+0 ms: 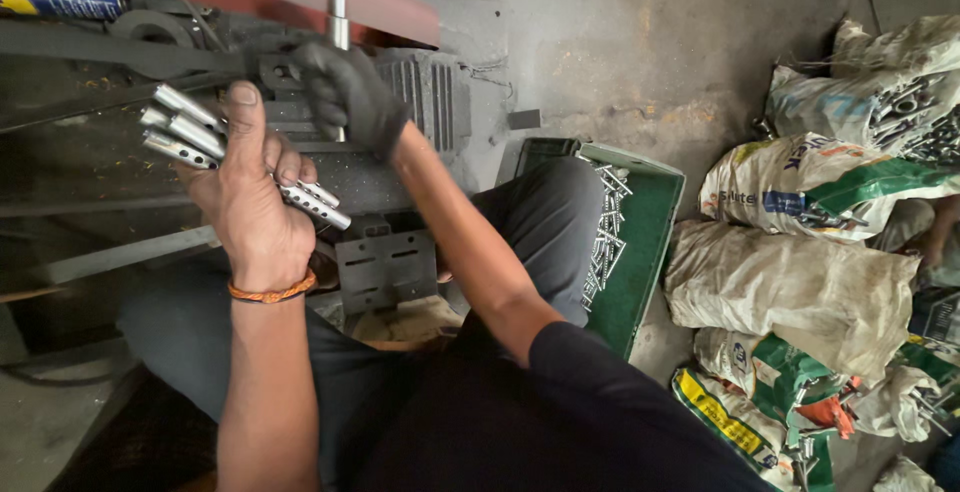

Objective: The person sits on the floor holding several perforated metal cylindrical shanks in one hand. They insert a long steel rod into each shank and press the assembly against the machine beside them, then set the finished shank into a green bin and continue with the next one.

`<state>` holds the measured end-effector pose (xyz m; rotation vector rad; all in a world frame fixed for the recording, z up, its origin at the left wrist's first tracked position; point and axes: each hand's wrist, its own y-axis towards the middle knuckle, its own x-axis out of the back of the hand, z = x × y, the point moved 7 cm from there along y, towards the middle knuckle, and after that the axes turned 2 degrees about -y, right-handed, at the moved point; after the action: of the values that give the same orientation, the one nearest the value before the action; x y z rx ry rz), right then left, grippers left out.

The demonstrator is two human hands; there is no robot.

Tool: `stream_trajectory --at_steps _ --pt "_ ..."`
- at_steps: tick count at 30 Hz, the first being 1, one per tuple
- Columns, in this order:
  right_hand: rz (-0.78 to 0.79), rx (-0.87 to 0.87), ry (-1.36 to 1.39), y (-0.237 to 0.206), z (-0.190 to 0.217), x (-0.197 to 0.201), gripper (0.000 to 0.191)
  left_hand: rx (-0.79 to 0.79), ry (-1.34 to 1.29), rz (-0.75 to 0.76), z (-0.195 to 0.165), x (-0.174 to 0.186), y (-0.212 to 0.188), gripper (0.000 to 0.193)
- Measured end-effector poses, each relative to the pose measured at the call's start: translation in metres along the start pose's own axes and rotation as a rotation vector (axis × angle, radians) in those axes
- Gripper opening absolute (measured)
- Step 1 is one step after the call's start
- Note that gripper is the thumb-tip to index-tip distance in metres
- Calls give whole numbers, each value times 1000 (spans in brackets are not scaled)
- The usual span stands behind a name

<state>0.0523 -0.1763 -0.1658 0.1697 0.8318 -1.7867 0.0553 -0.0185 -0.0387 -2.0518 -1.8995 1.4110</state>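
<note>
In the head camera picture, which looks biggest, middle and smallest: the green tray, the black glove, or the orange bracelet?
1. Green tray, though the person's leg hides part of it.
2. Black glove on the right hand.
3. Orange bracelet on the left hand's wrist.
The bracelet sits nearer the camera, yet looks plainly smallest.

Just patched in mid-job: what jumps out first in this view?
The bare left hand at left centre grips a bundle of shiny metal tubes. Beside it, the black-gloved right hand rests on the dark machine at top centre. On the right, a green crate of metal parts sits by stuffed sacks.
</note>
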Motion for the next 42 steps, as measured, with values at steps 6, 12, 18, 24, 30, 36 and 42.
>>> stream_trajectory --at_steps 6,12,18,24,30,36,42 --pt "20 43 -272 -22 28 -51 29 -20 3 32 1 3 2 38" --pt "-35 -84 -18 -27 9 -32 34 -3 -24 9 -2 3 0 39" --pt "69 832 -1297 -67 24 -52 10 -15 -42 16 -1 -1 0 40" --pt "83 529 -1475 -87 -21 -38 17 -18 -4 -4 -5 3 0 38" --pt "65 409 -1318 -102 -47 -27 9 -34 -37 27 -2 5 4 36" --pt "-75 -132 -433 -117 -47 -2 29 -510 325 230 -24 -7 1 19" --pt "57 148 -859 -169 20 -11 44 -1226 1151 407 -38 -27 -34 44"
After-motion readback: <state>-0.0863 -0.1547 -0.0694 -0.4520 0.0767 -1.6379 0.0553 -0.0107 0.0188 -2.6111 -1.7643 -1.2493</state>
